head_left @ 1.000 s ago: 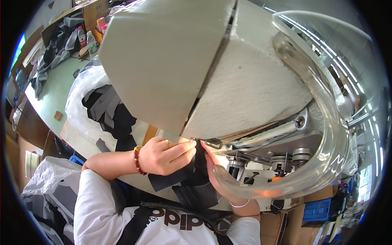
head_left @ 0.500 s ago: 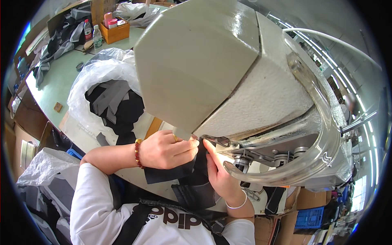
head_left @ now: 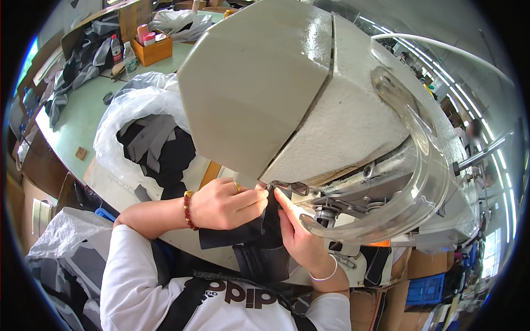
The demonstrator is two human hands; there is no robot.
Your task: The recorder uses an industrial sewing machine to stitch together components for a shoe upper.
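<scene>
Under the head of a cream sewing machine (head_left: 256,83), both my hands meet at pieces of black fabric (head_left: 231,236). My left hand (head_left: 223,205) is closed, its thumb and fingers pinching the fabric edge. My right hand (head_left: 300,234) lies at the other side with its index finger stretched out, the tip touching the fabric close to my left fingertips. Its thumb stands apart from that finger. A folded, ribbed black piece (head_left: 259,263) hangs at the table edge below. The machine head and a small clear guard (head_left: 292,188) partly hide the spot where the fingertips meet.
A clear plastic bag (head_left: 107,132) of black and grey cloth pieces stands on the left. Behind it are two bottles (head_left: 130,59) and an orange box (head_left: 153,52). A curved transparent shield (head_left: 422,193) arches close to my right hand. A blue crate (head_left: 424,289) sits lower right.
The view has shifted a little, so the machine head appears slightly further left. Both hands keep nearly the same pose at the fabric.
</scene>
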